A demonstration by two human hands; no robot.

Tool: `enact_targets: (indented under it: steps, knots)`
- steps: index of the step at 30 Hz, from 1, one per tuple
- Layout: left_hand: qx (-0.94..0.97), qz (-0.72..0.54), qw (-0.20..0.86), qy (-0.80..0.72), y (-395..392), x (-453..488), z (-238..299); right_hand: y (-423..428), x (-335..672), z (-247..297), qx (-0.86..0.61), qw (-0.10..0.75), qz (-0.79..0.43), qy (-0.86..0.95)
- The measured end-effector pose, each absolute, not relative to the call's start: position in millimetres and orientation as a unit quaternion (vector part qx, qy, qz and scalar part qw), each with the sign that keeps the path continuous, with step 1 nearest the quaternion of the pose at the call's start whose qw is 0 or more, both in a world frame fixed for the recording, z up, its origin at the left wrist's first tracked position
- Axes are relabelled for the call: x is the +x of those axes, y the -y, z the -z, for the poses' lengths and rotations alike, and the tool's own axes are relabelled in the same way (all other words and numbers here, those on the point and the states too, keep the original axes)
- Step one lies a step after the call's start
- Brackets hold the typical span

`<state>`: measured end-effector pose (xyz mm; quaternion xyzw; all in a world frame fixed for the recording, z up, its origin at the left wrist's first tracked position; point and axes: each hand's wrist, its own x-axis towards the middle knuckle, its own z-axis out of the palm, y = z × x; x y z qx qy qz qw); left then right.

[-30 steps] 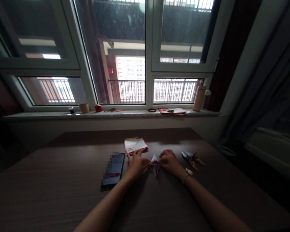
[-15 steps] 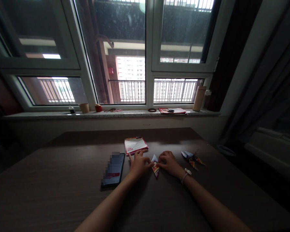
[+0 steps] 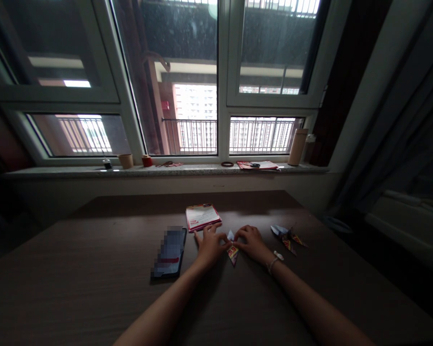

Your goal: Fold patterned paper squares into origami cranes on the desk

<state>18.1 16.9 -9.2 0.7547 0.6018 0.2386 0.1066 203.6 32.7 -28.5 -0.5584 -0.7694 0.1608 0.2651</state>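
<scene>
A small folded paper (image 3: 232,254), printed yellow, red and purple with a pale upper tip, lies on the brown table between my hands. From its left side, the thumb and forefinger of my left hand (image 3: 211,245) pinch the middle of the paper, while the other fingers stretch toward the paper stack. My right hand (image 3: 253,242), with a bracelet at the wrist, pinches the same spot from the right, its fingers curled. Just beyond my left hand is a stack of square paper sheets (image 3: 203,216) with red edges. Folded paper pieces (image 3: 286,236) lie right of my right hand.
A phone (image 3: 168,253) lies left of my left forearm. On the windowsill (image 3: 202,170) stand a paper cup (image 3: 126,161), a small red jar (image 3: 147,160) and a tan bottle (image 3: 297,147). More papers (image 3: 265,165) with a dark object on top lie there too.
Both hands have shifted slightly over the folded paper, their fingertips now closer together at its middle. More of the paper's yellow lower part shows.
</scene>
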Motion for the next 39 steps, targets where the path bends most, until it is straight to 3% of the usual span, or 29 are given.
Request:
enact_targets:
  steps: [28, 39]
  knots:
    - [0.772, -0.138, 0.145, -0.603, -24.8, 0.2, 5.2, -31.9, 208.8, 24.0, -0.549, 0.246, -0.189, 0.776]
    - [0.788, -0.205, 0.048, -0.578, -17.1, 2.7, 7.4, -28.8, 202.4, 26.3, -0.55, 0.275, -0.127, 0.779]
